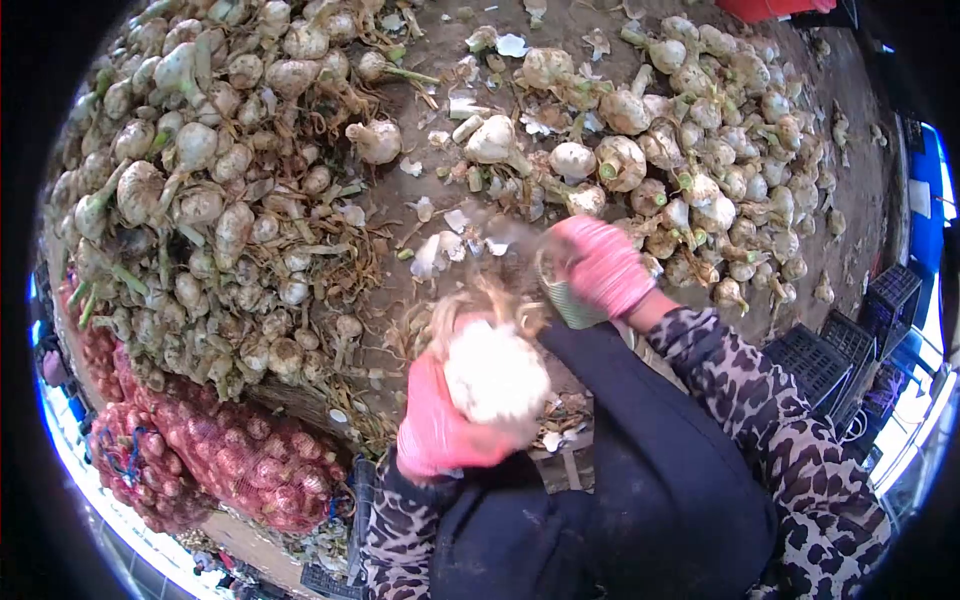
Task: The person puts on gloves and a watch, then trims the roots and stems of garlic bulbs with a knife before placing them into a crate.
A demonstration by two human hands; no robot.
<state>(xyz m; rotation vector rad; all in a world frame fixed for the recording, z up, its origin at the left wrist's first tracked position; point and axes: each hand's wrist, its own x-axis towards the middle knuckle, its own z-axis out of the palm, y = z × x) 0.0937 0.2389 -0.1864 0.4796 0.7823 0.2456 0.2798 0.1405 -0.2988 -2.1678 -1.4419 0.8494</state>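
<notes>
In a pink glove, my left hand (430, 425) is closed around a large whitish garlic bulb (497, 378), held above my lap. The bulb is blurred, and brownish roots or dry leaf bits (480, 300) show at its far side. My right hand (603, 265), also in a pink glove, is closed and raised right of the bulb, apart from it. A thin greyish blade, smeared by motion, sticks out leftward from that fist and looks like a knife (512, 232). Below the right hand is a greenish woven patch (572, 303) by my dark trouser leg (640, 390).
A big heap of untrimmed garlic (230, 200) lies to the left, and another garlic pile (690, 150) to the right. Peel scraps (437, 252) litter the ground between them. Red mesh sacks (240, 450) filled with bulbs stand lower left. Black crates (825, 355) are at the right edge.
</notes>
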